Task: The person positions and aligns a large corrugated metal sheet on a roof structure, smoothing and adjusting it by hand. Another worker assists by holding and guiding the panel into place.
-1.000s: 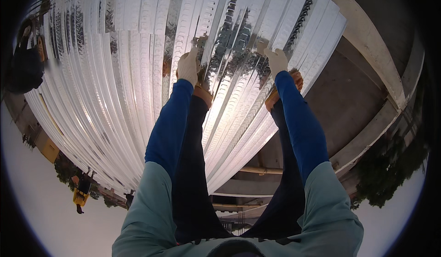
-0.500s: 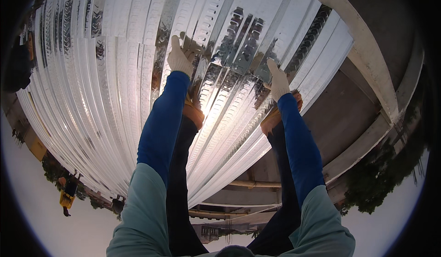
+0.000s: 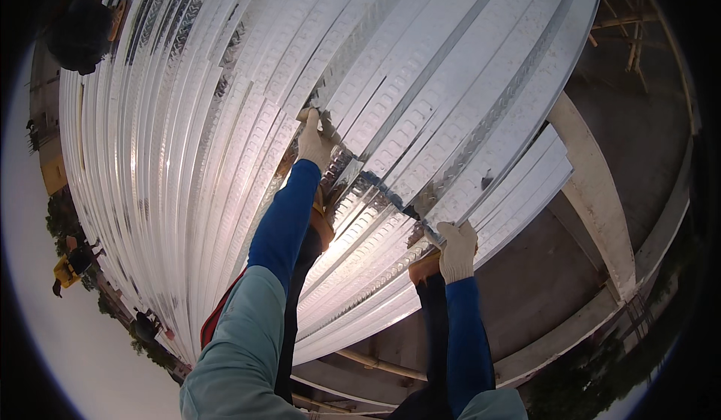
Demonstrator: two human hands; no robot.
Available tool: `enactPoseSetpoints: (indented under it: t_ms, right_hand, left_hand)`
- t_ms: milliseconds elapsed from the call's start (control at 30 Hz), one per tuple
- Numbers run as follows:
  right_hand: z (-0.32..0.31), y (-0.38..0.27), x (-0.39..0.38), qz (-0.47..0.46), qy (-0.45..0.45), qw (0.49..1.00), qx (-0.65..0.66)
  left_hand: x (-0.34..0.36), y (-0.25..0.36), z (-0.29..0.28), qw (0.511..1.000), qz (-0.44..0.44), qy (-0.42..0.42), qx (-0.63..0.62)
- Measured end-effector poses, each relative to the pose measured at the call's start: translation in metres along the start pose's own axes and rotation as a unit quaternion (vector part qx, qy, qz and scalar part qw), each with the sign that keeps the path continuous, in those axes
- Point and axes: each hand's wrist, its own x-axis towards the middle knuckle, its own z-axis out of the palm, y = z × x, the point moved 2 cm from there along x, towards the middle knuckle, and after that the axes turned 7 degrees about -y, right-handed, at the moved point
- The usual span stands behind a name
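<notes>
The long metal sheet (image 3: 458,82) seems bendy, slick and sharp-edged, best held at its near corners, where the left hand (image 3: 315,146) and right hand (image 3: 457,251) have fingers curled on it; silvery, ribbed and embossed, it stretches far over similar sheets (image 3: 353,258), right of centre

The metal sheet (image 3: 460,82) has swung aslant, the right hand (image 3: 457,250) now well below the left hand (image 3: 315,144).

Head cam, fisheye, facing dn at hands (image 3: 314,146) (image 3: 457,251)
</notes>
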Motion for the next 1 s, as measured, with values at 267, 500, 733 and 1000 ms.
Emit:
enactPoseSetpoints:
  t_ms: [267,500,733,1000]
  right_hand:
    - [0.017,-0.062,-0.058,0.006,-0.05,0.999,0.004]
    - [0.037,-0.111,-0.125,-0.006,-0.054,0.998,0.036]
    - [0.069,-0.171,-0.191,0.005,-0.064,0.998,-0.025]
    - [0.092,-0.214,-0.246,-0.005,-0.03,0.998,-0.05]
  left_hand:
    - [-0.031,0.029,0.015,0.997,0.053,0.039,0.033]
    - [-0.106,0.084,0.067,0.994,0.073,0.048,0.06]
    - [-0.15,0.122,0.092,0.99,0.072,0.088,0.084]
    - [-0.218,0.167,0.142,0.988,0.063,0.117,0.076]
